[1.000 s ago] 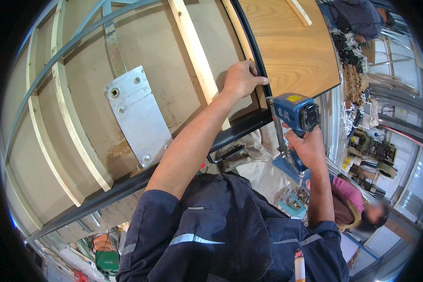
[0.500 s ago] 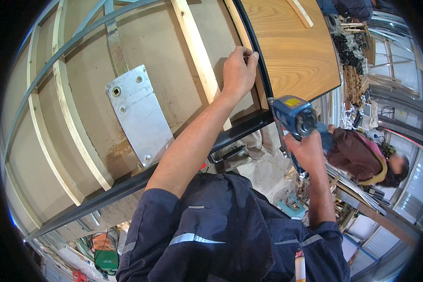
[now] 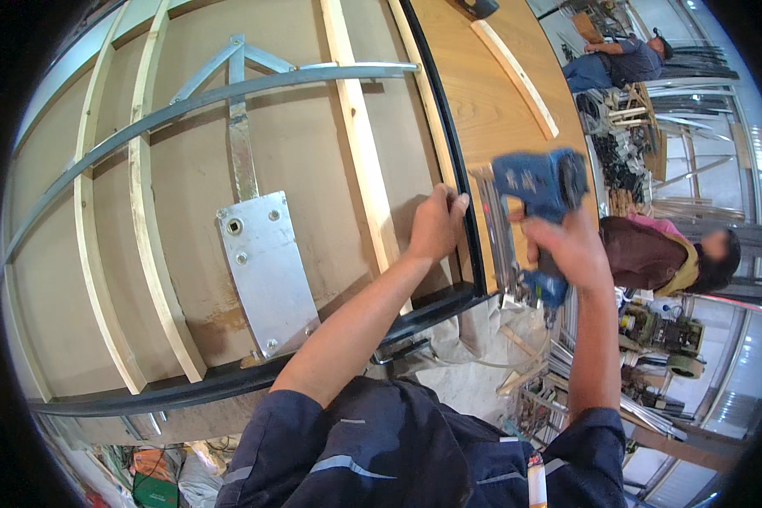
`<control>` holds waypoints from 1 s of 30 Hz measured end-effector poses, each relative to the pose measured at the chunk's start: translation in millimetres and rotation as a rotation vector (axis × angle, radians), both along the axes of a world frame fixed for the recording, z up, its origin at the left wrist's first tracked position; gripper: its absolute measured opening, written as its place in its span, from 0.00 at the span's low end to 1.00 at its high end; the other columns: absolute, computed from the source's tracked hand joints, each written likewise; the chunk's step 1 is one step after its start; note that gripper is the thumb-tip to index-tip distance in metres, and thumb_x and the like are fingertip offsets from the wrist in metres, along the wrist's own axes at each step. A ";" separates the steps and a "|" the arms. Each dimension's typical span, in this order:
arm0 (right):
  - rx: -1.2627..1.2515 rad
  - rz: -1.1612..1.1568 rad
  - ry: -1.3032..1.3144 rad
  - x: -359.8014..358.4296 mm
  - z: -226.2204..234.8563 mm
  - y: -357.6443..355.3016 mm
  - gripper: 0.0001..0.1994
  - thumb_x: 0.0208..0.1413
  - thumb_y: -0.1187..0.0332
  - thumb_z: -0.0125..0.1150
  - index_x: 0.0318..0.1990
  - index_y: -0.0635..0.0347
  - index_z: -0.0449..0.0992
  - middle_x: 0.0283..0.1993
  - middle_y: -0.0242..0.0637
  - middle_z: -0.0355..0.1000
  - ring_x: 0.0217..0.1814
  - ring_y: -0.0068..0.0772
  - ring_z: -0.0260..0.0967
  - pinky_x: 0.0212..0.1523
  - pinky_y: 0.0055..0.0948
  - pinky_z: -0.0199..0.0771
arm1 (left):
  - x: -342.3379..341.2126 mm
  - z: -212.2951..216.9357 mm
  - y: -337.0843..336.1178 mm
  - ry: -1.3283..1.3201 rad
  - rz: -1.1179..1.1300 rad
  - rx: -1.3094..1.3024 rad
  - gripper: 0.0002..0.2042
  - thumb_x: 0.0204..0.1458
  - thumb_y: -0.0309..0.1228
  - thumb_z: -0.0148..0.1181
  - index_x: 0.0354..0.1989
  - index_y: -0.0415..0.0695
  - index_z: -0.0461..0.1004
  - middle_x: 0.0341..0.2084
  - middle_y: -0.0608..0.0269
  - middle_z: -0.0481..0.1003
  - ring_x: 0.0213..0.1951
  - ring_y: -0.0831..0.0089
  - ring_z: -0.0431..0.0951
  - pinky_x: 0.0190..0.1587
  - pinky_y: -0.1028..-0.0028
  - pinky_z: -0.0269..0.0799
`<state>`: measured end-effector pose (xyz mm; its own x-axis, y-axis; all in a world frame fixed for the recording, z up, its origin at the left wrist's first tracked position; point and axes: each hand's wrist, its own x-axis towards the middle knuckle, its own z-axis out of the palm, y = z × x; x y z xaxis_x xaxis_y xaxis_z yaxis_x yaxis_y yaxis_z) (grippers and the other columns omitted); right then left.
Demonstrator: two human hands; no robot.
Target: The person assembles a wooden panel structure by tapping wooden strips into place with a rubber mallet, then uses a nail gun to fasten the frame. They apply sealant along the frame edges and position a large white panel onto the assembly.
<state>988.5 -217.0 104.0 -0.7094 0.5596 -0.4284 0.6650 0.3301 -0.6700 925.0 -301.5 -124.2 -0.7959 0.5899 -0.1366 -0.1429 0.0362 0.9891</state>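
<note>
My right hand (image 3: 577, 247) is wrapped round the handle of a blue nail gun (image 3: 540, 182). The gun is upright, blurred by motion, over the wood-grain panel just right of the frame corner. With curled fingers, my left hand (image 3: 436, 227) grips a pale wooden strip (image 3: 436, 110) along the inside of the black frame (image 3: 449, 140); its thumb lies at the frame's edge. The fingertips are partly hidden. Left of this hand, another wooden batten (image 3: 366, 152) runs lengthwise across the brown backing. A metal plate (image 3: 271, 271) with several bolts lies farther left.
A curved metal bar (image 3: 203, 99) crosses the battens. On the wood-grain panel (image 3: 499, 118) lies a loose wooden strip (image 3: 521, 80). A person in a brown apron (image 3: 643, 254) is at the right, another person (image 3: 618, 63) farther back. Metal profiles (image 3: 694, 102) are stacked behind.
The nail gun has been raised from the frame corner to over the wood-grain panel. My left hand keeps its grip near the frame edge. The view has shifted, bringing a second person into sight.
</note>
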 end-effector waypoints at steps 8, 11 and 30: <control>0.100 0.114 -0.089 -127.6 -45.2 59.2 0.14 0.49 0.65 0.68 0.28 0.72 0.79 0.20 0.41 0.75 0.18 0.30 0.73 0.21 0.31 0.73 | -5.3 10.6 3.0 -0.050 -0.091 -0.121 0.10 0.64 0.32 0.59 0.44 0.36 0.72 0.36 0.38 0.80 0.42 0.40 0.80 0.45 0.53 0.74; 0.125 0.104 -0.105 -142.3 -39.5 56.1 0.13 0.48 0.66 0.68 0.28 0.71 0.79 0.20 0.41 0.75 0.18 0.30 0.73 0.20 0.31 0.73 | -9.7 12.4 2.5 -0.073 -0.098 -0.139 0.11 0.63 0.33 0.59 0.45 0.37 0.73 0.36 0.38 0.80 0.43 0.41 0.81 0.45 0.53 0.75; 0.342 0.238 -0.231 -152.4 -40.9 33.9 0.14 0.48 0.65 0.64 0.26 0.73 0.78 0.18 0.43 0.74 0.18 0.32 0.74 0.21 0.33 0.73 | -5.7 0.8 5.8 -0.067 -0.027 -0.033 0.09 0.62 0.31 0.61 0.41 0.36 0.73 0.30 0.39 0.79 0.38 0.42 0.81 0.40 0.54 0.75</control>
